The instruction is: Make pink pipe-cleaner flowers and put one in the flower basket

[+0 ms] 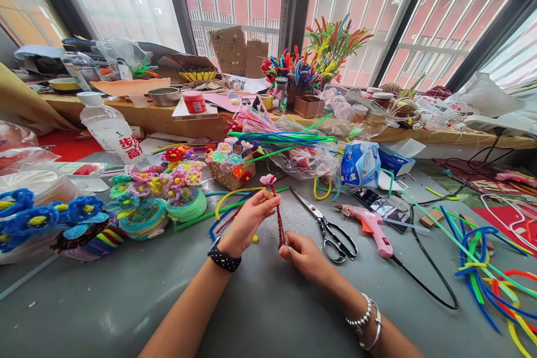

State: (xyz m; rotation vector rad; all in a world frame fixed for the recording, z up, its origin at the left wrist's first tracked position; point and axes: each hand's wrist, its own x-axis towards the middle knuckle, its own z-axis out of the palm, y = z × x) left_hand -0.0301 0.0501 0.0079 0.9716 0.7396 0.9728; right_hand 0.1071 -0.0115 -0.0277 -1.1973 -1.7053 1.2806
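Bare grey desk (260, 313) lies open along the near edge around both forearms, while finished flowers crowd the left side, loose stems the right corner, and scissors (327, 226) and a pink glue gun (371, 226) lie just right of the hands. A water bottle (109, 130) toward the back left carries red Chinese characters; the blue packet (359, 165) has print too small to read. Near the desk's middle, the left hand (247, 221) pinches the upper part of a dark red fuzzy stem (278, 218) topped by a small pink flower (268, 180), and the right hand (308, 257) is closed on its lower end.
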